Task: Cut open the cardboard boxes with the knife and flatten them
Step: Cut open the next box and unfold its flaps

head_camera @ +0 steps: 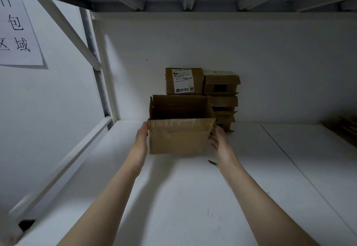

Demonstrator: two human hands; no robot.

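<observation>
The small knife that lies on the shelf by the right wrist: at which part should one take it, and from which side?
Take the knife by its green handle, coming from the right and from above. Its dark blade tip points left, toward the open box, so the hand stays behind the edge. The wrist of the right hand covers the rest of the handle.

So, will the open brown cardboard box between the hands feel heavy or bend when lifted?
Probably light: the open brown cardboard box looks empty inside. Its thin walls may flex where the left hand and right hand press.
</observation>
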